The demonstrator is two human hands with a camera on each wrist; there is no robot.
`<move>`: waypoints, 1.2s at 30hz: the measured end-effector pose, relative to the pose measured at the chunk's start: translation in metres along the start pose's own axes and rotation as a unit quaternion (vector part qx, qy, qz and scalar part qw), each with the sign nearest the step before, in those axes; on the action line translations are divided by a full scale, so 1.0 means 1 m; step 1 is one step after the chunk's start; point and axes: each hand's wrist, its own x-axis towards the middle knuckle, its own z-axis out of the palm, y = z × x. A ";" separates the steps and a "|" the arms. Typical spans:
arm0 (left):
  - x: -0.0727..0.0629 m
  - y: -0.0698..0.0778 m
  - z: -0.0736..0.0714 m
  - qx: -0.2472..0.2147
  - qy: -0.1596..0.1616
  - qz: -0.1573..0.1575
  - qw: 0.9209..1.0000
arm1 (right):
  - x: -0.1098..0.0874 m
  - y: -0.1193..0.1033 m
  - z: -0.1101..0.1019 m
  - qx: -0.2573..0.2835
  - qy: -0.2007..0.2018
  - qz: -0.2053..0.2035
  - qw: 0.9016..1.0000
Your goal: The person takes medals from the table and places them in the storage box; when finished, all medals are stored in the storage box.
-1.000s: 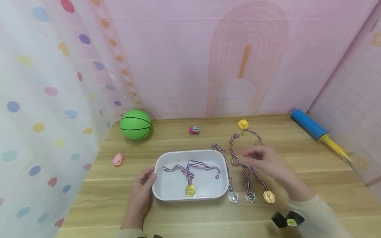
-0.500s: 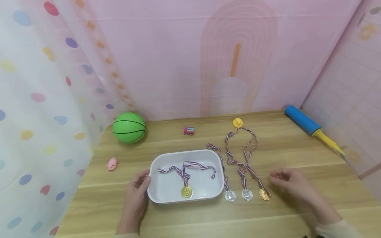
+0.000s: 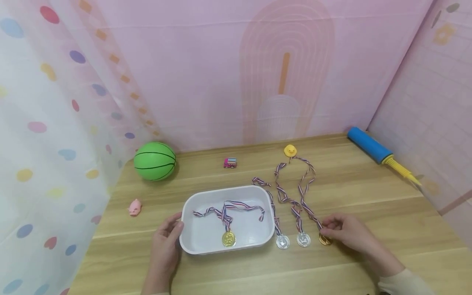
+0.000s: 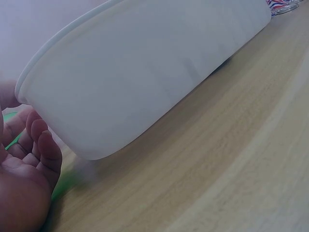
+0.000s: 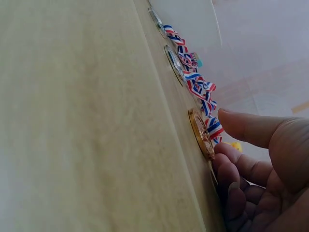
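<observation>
A white tray (image 3: 195, 241) holds a gold medal (image 3: 228, 238) with its striped ribbon. My left hand (image 3: 166, 246) holds the tray's left end at the rim; in the left wrist view its fingers (image 4: 48, 145) curl beside the outer wall. Right of the tray, two silver medals (image 3: 303, 239) and a bronze-coloured medal (image 5: 200, 134) lie on the table, their ribbons stretching back. My right hand (image 3: 344, 232) is at the bronze-coloured medal. Its fingers touch the medal's edge, while the thumb (image 5: 246, 126) stands over the ribbon, apart from the fingers.
A green ball (image 3: 155, 161) and a pink pig toy (image 3: 135, 207) stand on the left. Toward the back are a small toy truck (image 3: 230, 163) and a yellow duck (image 3: 290, 150) beside the ribbons. A blue and yellow toy pump (image 3: 370, 144) lies at the right.
My right hand has drawn back from the ribbons, passed to the right of the medals, then come in to the bronze-coloured one. The left hand stays on the tray. The head view has shifted slightly.
</observation>
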 end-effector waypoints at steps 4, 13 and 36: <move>0.000 0.001 0.000 -0.007 -0.003 0.001 1.000 | 0.001 -0.003 0.004 -0.031 0.015 0.020 0.999; 0.000 0.000 -0.001 0.010 -0.004 -0.005 1.000 | 0.001 -0.006 0.008 -0.092 0.034 0.024 0.995; -0.001 -0.001 -0.002 0.023 -0.004 0.003 1.000 | 0.017 0.003 -0.008 -0.081 0.045 0.046 0.995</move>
